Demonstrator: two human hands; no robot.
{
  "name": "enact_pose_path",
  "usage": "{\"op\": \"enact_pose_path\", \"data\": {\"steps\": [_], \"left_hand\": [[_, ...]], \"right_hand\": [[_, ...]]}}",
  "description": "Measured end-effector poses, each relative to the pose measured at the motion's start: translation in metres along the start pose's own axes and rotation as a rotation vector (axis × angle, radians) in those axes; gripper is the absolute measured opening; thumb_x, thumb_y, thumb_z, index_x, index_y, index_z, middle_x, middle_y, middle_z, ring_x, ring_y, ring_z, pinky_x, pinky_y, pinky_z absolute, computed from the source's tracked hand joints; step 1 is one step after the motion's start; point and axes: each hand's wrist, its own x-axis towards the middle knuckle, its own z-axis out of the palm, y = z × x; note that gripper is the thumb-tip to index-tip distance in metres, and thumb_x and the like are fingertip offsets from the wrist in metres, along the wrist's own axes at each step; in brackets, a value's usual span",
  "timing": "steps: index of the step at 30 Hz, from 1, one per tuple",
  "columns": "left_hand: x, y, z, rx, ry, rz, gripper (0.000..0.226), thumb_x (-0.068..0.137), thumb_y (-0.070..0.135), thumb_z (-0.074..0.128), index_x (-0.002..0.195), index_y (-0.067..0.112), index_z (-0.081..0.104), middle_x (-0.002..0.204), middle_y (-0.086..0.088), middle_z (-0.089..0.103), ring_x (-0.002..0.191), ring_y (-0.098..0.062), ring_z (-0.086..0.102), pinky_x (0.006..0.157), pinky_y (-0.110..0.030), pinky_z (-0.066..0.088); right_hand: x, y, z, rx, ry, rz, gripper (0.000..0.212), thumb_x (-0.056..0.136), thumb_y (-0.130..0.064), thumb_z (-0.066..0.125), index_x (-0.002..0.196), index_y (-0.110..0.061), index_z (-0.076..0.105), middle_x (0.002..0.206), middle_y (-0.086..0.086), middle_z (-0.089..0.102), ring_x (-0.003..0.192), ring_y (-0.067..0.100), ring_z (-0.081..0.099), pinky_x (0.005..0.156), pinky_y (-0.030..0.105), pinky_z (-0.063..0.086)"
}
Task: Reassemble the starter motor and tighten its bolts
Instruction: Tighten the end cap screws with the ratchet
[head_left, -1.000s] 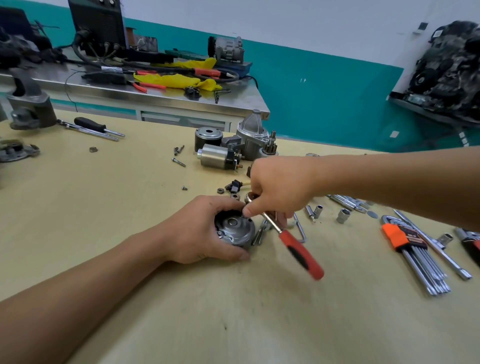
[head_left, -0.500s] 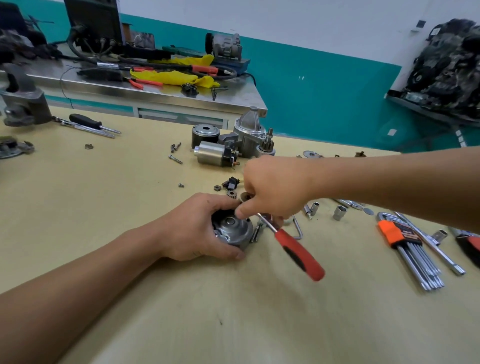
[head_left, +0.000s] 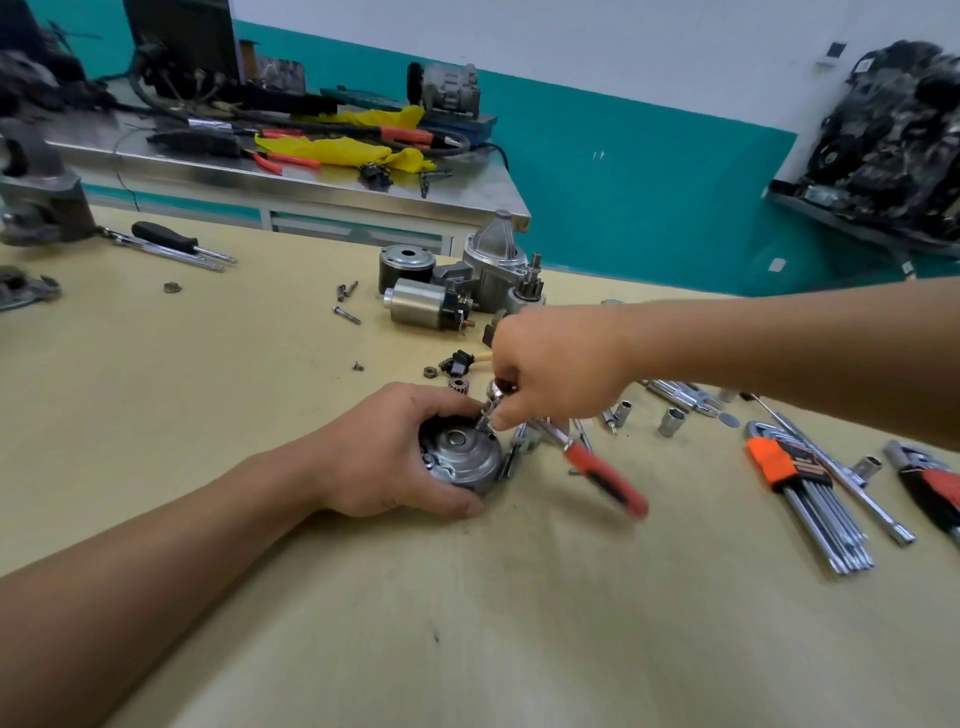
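My left hand (head_left: 387, 449) grips a round grey starter end cap (head_left: 462, 457) flat on the yellow table (head_left: 260, 389). My right hand (head_left: 556, 374) holds the head of a red-handled ratchet (head_left: 602, 475), whose bit stands on a bolt at the cap's far rim. The handle points toward me and to the right, blurred. Further back lie the solenoid (head_left: 421, 310), the nose housing with its pinion (head_left: 498, 267) and a dark cylindrical yoke (head_left: 406, 265).
Loose screws (head_left: 346, 314), a nut (head_left: 429, 372) and a small gear (head_left: 458, 386) lie behind the cap. Sockets (head_left: 671, 421), a hex key set (head_left: 810, 499) and a T-wrench (head_left: 852, 488) lie at the right. A steel bench (head_left: 311, 176) stands behind.
The ratchet handle has swung slightly and is now blurred with motion; my right hand stays at the ratchet head. My left hand keeps its hold on the cap.
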Motion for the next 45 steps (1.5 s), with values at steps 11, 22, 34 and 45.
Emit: {"op": "enact_pose_path", "data": {"steps": [11, 22, 34, 45], "left_hand": [[-0.001, -0.001, 0.000, -0.054, 0.003, -0.033, 0.061, 0.061, 0.024, 0.096, 0.115, 0.019, 0.068, 0.102, 0.012, 0.072, 0.093, -0.003, 0.068, 0.082, -0.017, 0.050], [-0.001, 0.002, 0.002, -0.022, 0.013, -0.015, 0.051, 0.063, 0.024, 0.094, 0.107, 0.018, 0.067, 0.097, 0.005, 0.072, 0.088, -0.013, 0.068, 0.081, -0.034, 0.054], [-0.001, 0.001, 0.003, -0.042, 0.025, -0.016, 0.057, 0.062, 0.025, 0.095, 0.112, 0.020, 0.068, 0.100, 0.009, 0.072, 0.091, -0.008, 0.068, 0.083, -0.030, 0.054], [0.000, 0.003, 0.003, -0.053, 0.014, -0.012, 0.051, 0.064, 0.021, 0.093, 0.108, 0.023, 0.067, 0.095, 0.011, 0.071, 0.086, -0.007, 0.067, 0.075, -0.018, 0.049]], "right_hand": [[-0.007, -0.009, -0.007, -0.707, 0.105, -0.388, 0.022, 0.102, -0.029, 0.049, 0.118, -0.016, 0.057, 0.092, 0.003, 0.059, 0.093, 0.031, 0.060, 0.078, 0.044, 0.053], [0.003, -0.019, -0.007, -0.119, 0.028, -0.061, 0.042, 0.094, -0.043, 0.062, 0.068, -0.010, 0.063, 0.051, -0.005, 0.055, 0.049, 0.012, 0.050, 0.044, 0.022, 0.037], [-0.007, -0.007, -0.007, -0.307, 0.047, -0.176, 0.033, 0.098, -0.045, 0.055, 0.092, -0.013, 0.060, 0.073, -0.004, 0.055, 0.072, 0.018, 0.056, 0.062, 0.033, 0.046], [-0.005, -0.011, -0.002, -0.459, 0.068, -0.190, 0.029, 0.099, -0.041, 0.054, 0.102, -0.013, 0.062, 0.081, 0.003, 0.059, 0.078, 0.024, 0.060, 0.067, 0.035, 0.054]]}}
